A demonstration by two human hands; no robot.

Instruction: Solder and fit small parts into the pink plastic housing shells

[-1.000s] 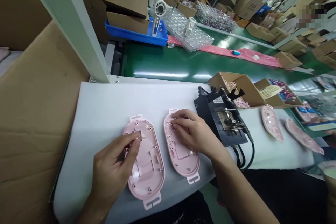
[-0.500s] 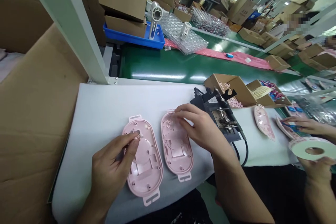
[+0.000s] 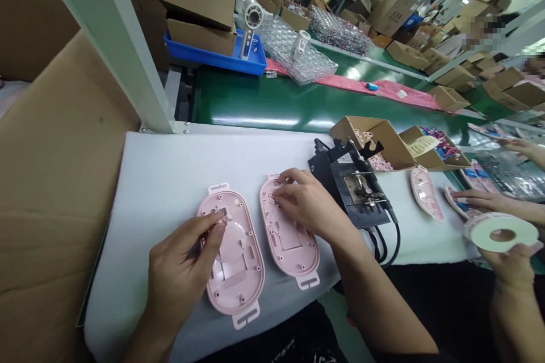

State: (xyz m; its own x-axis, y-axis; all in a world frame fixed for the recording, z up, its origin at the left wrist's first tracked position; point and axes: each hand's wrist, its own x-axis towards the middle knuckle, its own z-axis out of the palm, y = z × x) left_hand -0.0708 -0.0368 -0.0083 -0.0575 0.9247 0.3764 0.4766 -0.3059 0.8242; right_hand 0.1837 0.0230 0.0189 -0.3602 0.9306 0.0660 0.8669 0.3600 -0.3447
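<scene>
Two pink plastic shell halves lie side by side on the white work surface [image 3: 166, 164], hollow side up. Over the upper part of the left shell half [image 3: 238, 249], my left hand [image 3: 183, 261] pinches a small pale piece [image 3: 227, 218] between thumb and index finger. My right hand [image 3: 306, 201] reaches over the right shell half [image 3: 293, 244], its fingers bent together at the small round fittings near the top. Whatever sits between those fingertips is too hidden to name. Slotted tabs stick out at both ends of each shell half.
Right of the shells stands a black metal fixture [image 3: 361, 190] with cables. Behind it are a cardboard box [image 3: 389, 139] of small pink parts and another with coloured wires. A co-worker's hand holds a tape roll [image 3: 502, 232]. A green conveyor [image 3: 255, 102] runs behind.
My right hand has moved left and closed its fingers near the right shell's top. That shell's lower end has shifted slightly right. My left hand keeps its pinch.
</scene>
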